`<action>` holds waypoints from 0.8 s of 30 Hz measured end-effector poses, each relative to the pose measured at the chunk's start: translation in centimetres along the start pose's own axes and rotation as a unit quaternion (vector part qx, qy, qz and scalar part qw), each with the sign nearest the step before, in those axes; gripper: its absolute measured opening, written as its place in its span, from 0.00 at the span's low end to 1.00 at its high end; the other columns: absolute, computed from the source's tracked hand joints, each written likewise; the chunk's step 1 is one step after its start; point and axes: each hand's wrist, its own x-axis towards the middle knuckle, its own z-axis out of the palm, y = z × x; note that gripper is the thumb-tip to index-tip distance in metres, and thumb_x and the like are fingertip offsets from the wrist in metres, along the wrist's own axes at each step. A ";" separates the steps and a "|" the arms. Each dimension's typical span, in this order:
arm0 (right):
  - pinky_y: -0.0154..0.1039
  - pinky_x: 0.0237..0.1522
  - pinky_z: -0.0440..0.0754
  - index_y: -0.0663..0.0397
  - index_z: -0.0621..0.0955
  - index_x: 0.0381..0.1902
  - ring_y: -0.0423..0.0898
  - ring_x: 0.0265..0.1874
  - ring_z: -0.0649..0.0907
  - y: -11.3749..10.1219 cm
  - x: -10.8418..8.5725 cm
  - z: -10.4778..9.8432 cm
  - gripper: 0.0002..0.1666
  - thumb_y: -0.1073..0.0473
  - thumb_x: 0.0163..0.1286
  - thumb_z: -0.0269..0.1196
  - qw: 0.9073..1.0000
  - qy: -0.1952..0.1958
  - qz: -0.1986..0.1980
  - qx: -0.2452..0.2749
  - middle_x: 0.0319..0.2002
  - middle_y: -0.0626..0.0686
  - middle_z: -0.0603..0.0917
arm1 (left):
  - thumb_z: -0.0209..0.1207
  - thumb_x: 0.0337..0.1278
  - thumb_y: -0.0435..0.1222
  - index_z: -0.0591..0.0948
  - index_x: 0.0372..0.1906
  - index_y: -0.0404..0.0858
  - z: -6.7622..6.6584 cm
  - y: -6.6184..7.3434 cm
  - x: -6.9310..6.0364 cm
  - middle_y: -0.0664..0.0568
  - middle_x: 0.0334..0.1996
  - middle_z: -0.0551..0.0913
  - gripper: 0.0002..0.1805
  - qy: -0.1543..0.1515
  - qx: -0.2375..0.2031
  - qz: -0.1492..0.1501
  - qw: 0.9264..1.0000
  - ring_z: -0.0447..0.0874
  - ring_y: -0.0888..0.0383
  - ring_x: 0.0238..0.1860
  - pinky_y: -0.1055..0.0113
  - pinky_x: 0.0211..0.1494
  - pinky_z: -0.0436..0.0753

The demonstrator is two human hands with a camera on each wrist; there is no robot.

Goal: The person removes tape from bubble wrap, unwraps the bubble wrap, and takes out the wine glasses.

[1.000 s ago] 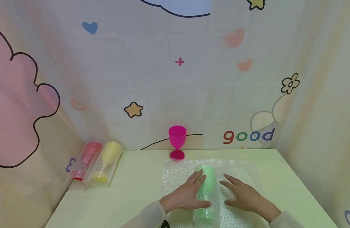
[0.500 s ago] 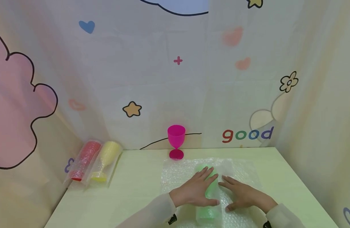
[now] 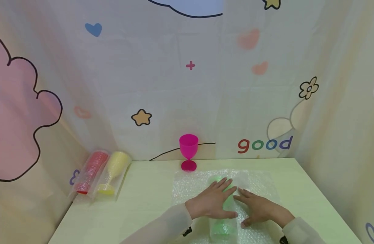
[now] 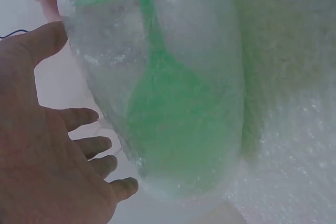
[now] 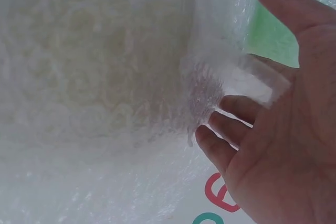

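Note:
A green goblet, clearly goblet-shaped in the left wrist view, lies on its side, rolled inside bubble wrap. The rest of the clear bubble wrap sheet spreads flat under and around it. My left hand lies across the wrapped goblet with spread, straight fingers and covers its middle. To the right, my right hand is at the roll's right side, thumb apart from the fingers. In the right wrist view its fingertips touch the bubble wrap's edge, and nothing is pinched.
A magenta goblet stands upright at the table's back edge, just behind the sheet. At the left edge, a red cup-like piece and a yellow goblet lie in bubble wrap. A printed curtain borders the table.
My left hand has slid rightward over the wrapped green goblet, covering more of it. The roll has shifted slightly right. My right hand has stayed at nearly the same spot.

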 end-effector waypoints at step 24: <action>0.68 0.63 0.69 0.48 0.68 0.72 0.66 0.72 0.63 -0.5 0.2 -0.3 0.60 0.35 0.41 0.76 1.000 -0.014 0.016 -0.002 0.76 0.63 0.59 | 0.39 0.63 0.69 0.58 0.77 0.55 1.6 -2.2 -2.0 0.58 0.80 0.45 0.42 0.016 0.055 0.005 0.998 0.36 0.55 0.81 0.51 0.81 0.49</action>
